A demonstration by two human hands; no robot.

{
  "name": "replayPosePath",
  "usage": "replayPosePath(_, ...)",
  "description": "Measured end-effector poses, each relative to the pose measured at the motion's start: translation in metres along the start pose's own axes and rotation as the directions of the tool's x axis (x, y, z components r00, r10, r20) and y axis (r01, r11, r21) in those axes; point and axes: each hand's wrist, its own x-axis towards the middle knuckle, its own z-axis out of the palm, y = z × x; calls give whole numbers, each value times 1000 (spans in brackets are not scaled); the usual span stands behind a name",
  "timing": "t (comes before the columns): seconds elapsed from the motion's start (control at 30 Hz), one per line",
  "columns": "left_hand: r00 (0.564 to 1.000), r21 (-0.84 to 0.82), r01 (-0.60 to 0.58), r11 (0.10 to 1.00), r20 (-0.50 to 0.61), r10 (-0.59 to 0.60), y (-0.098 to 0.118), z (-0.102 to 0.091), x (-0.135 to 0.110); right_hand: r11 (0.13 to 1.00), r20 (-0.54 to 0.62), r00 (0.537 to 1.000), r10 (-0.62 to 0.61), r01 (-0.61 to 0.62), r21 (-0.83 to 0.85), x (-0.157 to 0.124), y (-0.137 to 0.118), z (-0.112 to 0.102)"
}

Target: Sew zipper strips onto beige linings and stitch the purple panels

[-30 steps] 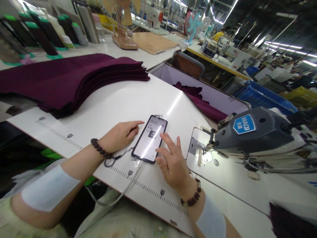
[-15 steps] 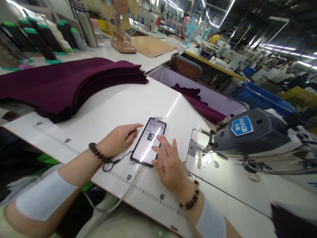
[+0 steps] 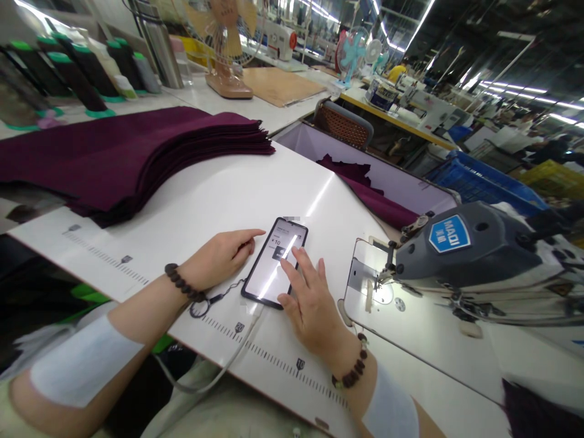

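White tabletop: your phone lies flat between your hands. Left hand half-curled, index extended, apparently empty; right hand loosely spread over the phone, gripping nothing. Stray contact could mis-tap; a snagged cable could drag it.

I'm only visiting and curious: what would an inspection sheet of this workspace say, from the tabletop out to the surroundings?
Surface: white tabletop with ruler marks along its near edge and a streak of glare.
Job's things: phone lying face up, screen lit.
Clutter: stack of purple cloth on the left; a strap with a ring beside the phone.
Hands: left hand points its index finger beside the phone; right hand has fingers over the screen, contact unclear.
Cables: pale cable appears to run from the phone over the near edge.
Surroundings: sewing machine on the right; thread spools and a fan behind.
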Motion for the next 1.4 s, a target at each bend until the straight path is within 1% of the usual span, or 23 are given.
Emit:
replayPosePath(0.3,1000,7,-10,1000,4,10,-1,0,0,1000,21,999,26,-27,6,-1,-1,1)
replayPosePath(0.53,1000,3,-16,1000,-13,16,-1,0,1,999,47,998,37,-37,0,-1,0,1)
replayPosePath(1.0,1000,-2,4,1000,-1,-4,3,-2,0,999,39,999,36,-35,-22,0,1,3)
replayPosePath(1.4,1000,2,-2,1000,-6,2,3,-1,1,999,27,999,32,-32,-19,1,-1,2)
